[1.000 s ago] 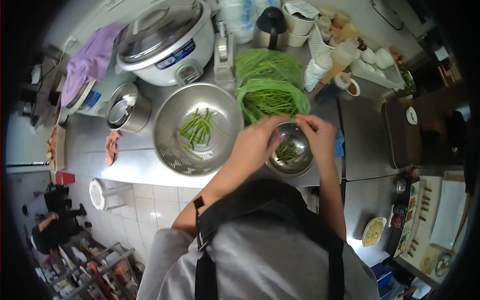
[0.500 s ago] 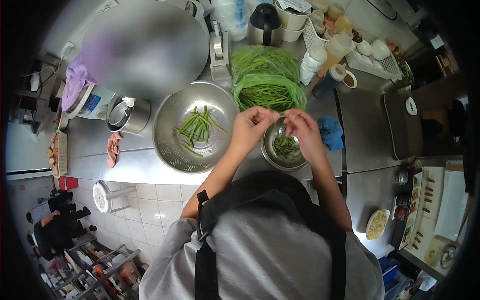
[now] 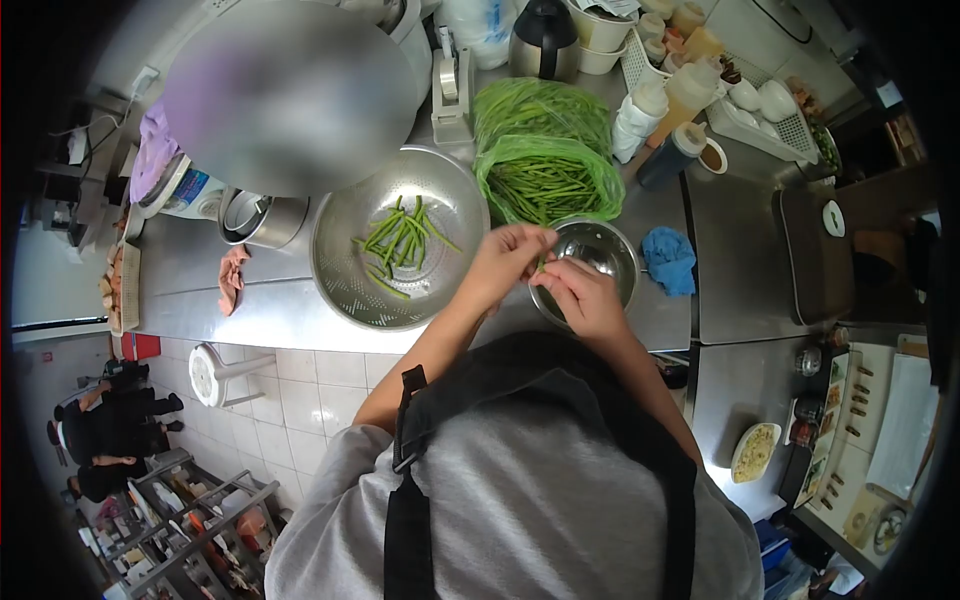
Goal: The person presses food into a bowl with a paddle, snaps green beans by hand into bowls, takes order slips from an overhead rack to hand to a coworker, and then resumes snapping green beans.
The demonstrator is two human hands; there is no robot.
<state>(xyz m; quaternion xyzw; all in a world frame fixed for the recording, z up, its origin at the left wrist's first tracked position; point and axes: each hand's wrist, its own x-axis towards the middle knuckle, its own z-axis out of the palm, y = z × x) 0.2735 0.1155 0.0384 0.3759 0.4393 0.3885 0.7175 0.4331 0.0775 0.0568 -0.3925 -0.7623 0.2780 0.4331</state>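
Note:
My left hand [image 3: 508,262] is pinched at the near left of the small steel bowl [image 3: 627,262]. Its fingers grip a green bean [image 3: 541,266], mostly hidden between both hands. The fingertips of my right hand [image 3: 588,297] are closed on the same bean, and this hand covers the near part of the bowl. Left of my hands stands a perforated steel colander [image 3: 335,285] with several green bean pieces [image 3: 400,238] in it. Just beyond the small bowl lies an open green plastic bag [image 3: 600,160] full of long green beans [image 3: 540,185].
A blue cloth [image 3: 668,260] lies right of the small bowl. Behind it stand squeeze bottles [image 3: 672,155]. A tape dispenser [image 3: 452,95] and a thermos jug [image 3: 543,40] are at the back. A pink cloth [image 3: 232,280] and a steel pot [image 3: 280,225] sit on the left.
My right hand has come down and left, closer to the left hand, and now covers the near part of the small bowl. The view has shifted slightly.

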